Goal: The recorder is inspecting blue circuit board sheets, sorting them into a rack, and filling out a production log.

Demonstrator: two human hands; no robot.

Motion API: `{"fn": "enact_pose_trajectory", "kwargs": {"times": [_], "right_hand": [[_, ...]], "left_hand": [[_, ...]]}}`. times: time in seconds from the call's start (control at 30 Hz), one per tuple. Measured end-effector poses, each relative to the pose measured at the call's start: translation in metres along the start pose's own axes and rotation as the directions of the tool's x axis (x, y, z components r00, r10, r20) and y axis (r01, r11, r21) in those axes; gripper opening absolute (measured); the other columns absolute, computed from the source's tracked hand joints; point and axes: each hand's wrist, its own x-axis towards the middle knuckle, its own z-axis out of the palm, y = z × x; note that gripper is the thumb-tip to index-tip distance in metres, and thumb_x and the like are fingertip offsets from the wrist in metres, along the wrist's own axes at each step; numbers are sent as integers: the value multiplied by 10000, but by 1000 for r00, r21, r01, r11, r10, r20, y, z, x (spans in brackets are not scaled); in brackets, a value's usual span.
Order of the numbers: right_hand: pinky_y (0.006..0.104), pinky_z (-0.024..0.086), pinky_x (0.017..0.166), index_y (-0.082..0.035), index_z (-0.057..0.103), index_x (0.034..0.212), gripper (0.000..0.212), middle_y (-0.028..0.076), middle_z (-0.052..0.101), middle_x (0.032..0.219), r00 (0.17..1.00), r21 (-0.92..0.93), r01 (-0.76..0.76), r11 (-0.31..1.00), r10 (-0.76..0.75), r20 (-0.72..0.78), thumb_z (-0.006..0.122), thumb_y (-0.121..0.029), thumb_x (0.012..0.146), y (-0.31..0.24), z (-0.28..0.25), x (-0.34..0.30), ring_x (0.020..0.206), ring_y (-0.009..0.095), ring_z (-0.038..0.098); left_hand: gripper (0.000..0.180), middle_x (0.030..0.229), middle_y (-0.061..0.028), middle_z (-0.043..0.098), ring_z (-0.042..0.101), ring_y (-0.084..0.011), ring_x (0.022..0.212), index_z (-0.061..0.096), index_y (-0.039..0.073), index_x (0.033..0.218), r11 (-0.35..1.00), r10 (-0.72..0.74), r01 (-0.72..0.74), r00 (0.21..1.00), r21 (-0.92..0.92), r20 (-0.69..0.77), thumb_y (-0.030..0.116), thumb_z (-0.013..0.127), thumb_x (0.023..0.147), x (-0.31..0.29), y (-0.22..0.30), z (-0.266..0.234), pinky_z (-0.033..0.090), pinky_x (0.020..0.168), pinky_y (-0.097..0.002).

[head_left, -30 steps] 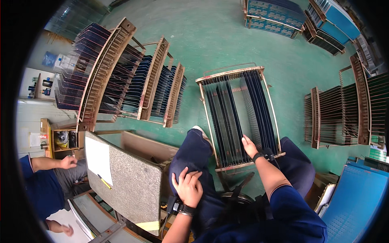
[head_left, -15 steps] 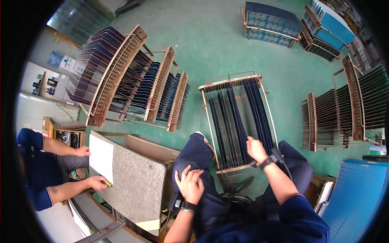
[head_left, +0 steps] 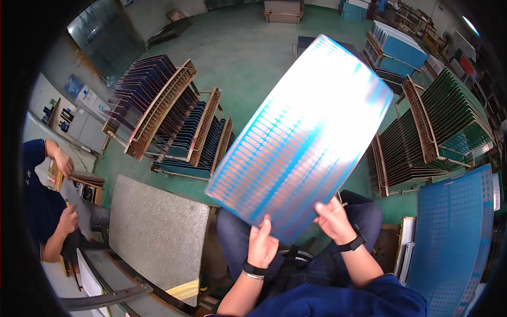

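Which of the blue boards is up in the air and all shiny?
The big blue panel held up by both hands, left hand and right hand. It glares white with light; the other blue boards stand in floor racks.

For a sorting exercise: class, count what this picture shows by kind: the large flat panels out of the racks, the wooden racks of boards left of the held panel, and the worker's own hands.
Flat panels: 3 (held blue panel, grey slab, blue sheet)
Wooden racks: 3
Hands: 2 (left hand, right hand)
Total: 8

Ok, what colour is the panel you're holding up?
Blue, with rows of pale oval marks and strong glare, on the panel in the head view.
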Motion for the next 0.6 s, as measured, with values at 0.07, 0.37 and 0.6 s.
{"fn": "enact_pose_trajectory", "kwargs": {"times": [0.07, 0.37, 0.6], "right_hand": [[364, 547, 797, -65, 451, 1252, 355, 76, 562, 1179, 998, 62, -42, 997, 39, 49, 546, -115, 914, 7, -7, -6, 1022, 198, 592], [263, 483, 879, 40, 388, 1333, 425, 134, 573, 1172, 775, -210, 462, 862, -507, -378, 438, -167, 966, -127, -86, -37, 1032, 162, 576], [205, 480, 761, 36, 488, 1266, 401, 84, 645, 1005, 962, -599, 41, 800, -194, -194, 483, -222, 960, -153, -115, -56, 863, 90, 603]], "left_hand": [[222, 1106, 16, 558, 531, -135, 1049, 507, 115, 1151, 998, 50, -45, 993, -52, 103, 137, 540, 932, 3, 10, -16, 469, 889, -365], [176, 991, -36, 619, 602, -134, 905, 561, 66, 1065, 948, 205, -212, 977, 237, 53, 191, 497, 958, -15, 93, -107, 504, 761, -286], [306, 1102, -98, 598, 581, -152, 990, 526, -8, 1160, 880, 319, -263, 944, 396, -81, 222, 424, 986, -21, 124, -89, 483, 843, -291]]}}
